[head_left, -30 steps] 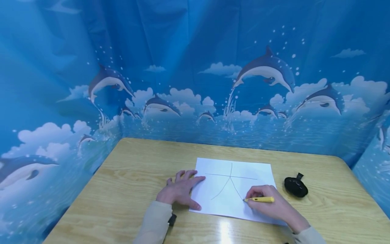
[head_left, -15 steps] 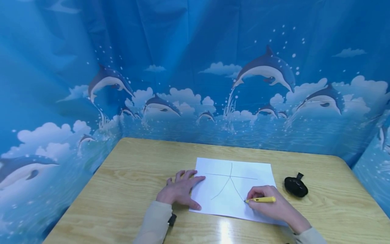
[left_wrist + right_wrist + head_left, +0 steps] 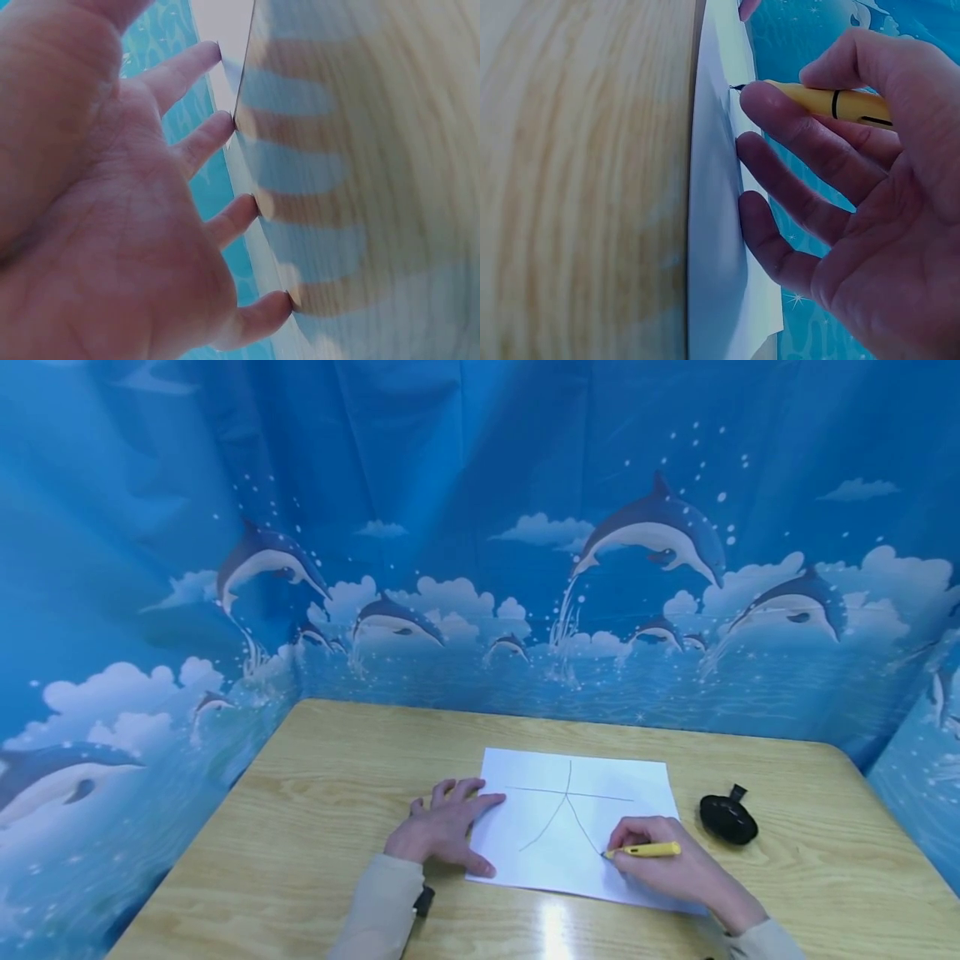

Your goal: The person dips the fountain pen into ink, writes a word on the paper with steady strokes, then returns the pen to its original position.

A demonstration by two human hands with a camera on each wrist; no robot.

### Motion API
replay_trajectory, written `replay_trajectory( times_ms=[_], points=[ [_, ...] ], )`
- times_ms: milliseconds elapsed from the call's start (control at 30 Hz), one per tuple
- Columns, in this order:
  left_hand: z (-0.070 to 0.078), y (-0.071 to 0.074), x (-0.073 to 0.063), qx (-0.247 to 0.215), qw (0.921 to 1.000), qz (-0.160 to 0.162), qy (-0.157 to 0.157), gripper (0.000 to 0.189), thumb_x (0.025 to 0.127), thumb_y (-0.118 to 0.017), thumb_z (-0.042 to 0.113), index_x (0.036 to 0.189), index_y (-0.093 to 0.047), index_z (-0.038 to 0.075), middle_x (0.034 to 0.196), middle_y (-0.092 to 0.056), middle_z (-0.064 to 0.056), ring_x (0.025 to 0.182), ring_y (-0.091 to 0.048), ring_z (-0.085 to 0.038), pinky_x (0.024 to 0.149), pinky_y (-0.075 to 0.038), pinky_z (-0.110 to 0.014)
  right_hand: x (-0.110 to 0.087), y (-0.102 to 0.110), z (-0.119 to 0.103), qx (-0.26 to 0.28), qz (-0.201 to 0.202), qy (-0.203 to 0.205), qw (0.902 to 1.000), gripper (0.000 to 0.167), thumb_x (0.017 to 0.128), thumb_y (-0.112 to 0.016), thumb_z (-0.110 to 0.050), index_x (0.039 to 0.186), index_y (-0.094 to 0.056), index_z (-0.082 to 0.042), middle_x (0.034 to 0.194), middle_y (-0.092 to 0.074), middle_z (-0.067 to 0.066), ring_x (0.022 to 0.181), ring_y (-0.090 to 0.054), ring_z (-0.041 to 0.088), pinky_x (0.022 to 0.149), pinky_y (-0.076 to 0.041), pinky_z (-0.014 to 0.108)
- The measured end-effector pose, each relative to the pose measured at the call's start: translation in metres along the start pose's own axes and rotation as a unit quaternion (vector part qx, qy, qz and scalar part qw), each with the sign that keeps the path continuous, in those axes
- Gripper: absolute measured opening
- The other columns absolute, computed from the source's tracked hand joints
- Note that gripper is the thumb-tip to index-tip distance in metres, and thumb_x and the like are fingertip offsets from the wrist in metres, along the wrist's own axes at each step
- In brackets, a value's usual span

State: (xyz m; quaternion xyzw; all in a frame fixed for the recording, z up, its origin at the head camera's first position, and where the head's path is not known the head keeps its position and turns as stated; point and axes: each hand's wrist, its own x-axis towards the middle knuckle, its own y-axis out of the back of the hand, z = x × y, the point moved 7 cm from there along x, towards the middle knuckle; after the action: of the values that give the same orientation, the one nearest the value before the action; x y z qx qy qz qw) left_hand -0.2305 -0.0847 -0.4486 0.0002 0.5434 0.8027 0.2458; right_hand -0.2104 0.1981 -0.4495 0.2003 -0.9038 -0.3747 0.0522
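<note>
A white sheet of paper [image 3: 536, 860] lies on the wooden table, bearing thin dark lines: a horizontal one, a short upright one, and two slanting legs below. My left hand [image 3: 446, 828] rests with fingers spread over the sheet's left edge; the left wrist view shows its fingertips [image 3: 244, 202] pressing down at the paper and tabletop. Between thumb and fingers, my right hand [image 3: 667, 864] pinches a yellow pen [image 3: 654, 850]. The pen's dark tip [image 3: 737, 88] is at the paper, by the lower end of the right leg.
A glossy black oval object [image 3: 728, 819] with a short tab sits right of the paper on the wooden table [image 3: 337, 760]. Behind the table's far edge hangs a blue curtain [image 3: 480, 677] printed with dolphins. Black gear [image 3: 424, 901] shows at my left wrist.
The right hand and pen have shifted very slightly to the right, the tip staying near the right leg's lower end. The left hand and the paper have kept their places.
</note>
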Motion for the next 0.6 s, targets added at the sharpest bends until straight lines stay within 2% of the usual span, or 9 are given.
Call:
replay_trajectory(
  times_ms=[233,400,467,600],
  points=[
    [-0.001,-0.001,0.000,0.000,1.0000,-0.001,-0.001,0.101,0.069,-0.088,0.057,0.156,-0.041,0.036,0.168,-0.026,-0.003,0.153,-0.020,-0.044,0.111,-0.022,-0.083,-0.002,0.014,0.003,-0.008,0.036,-0.020,0.9991,0.006,0.090,-0.073,-0.022,0.097,-0.072,-0.021,0.089,-0.072,-0.008,0.083,-0.062,0.002,0.068,-0.050,0.020],
    [-0.003,-0.001,0.001,0.000,1.0000,0.000,0.002,0.101,0.070,-0.088,0.058,0.156,-0.040,0.037,0.169,-0.025,-0.003,0.154,-0.018,-0.044,0.112,-0.020,-0.084,-0.006,0.028,0.008,-0.009,0.086,-0.046,0.9952,0.017,0.090,-0.077,-0.025,0.103,-0.069,-0.018,0.094,-0.076,-0.004,0.080,-0.065,0.003,0.063,-0.050,0.019],
    [-0.002,0.000,0.001,0.001,1.0000,0.001,0.001,0.101,0.070,-0.088,0.058,0.157,-0.040,0.036,0.169,-0.025,-0.003,0.154,-0.018,-0.045,0.112,-0.020,-0.084,-0.009,0.034,0.010,-0.014,0.110,-0.045,0.9929,0.018,0.091,-0.078,-0.027,0.103,-0.068,-0.018,0.096,-0.077,-0.004,0.082,-0.068,0.003,0.064,-0.050,0.019],
    [-0.001,-0.001,0.000,0.002,1.0000,0.000,0.000,0.101,0.070,-0.088,0.058,0.156,-0.040,0.036,0.169,-0.026,-0.003,0.154,-0.019,-0.045,0.112,-0.021,-0.084,-0.013,0.042,0.010,-0.036,0.156,-0.017,0.9869,0.014,0.092,-0.078,-0.024,0.101,-0.069,-0.019,0.098,-0.078,-0.005,0.089,-0.071,0.003,0.068,-0.055,0.019]
  ],
)
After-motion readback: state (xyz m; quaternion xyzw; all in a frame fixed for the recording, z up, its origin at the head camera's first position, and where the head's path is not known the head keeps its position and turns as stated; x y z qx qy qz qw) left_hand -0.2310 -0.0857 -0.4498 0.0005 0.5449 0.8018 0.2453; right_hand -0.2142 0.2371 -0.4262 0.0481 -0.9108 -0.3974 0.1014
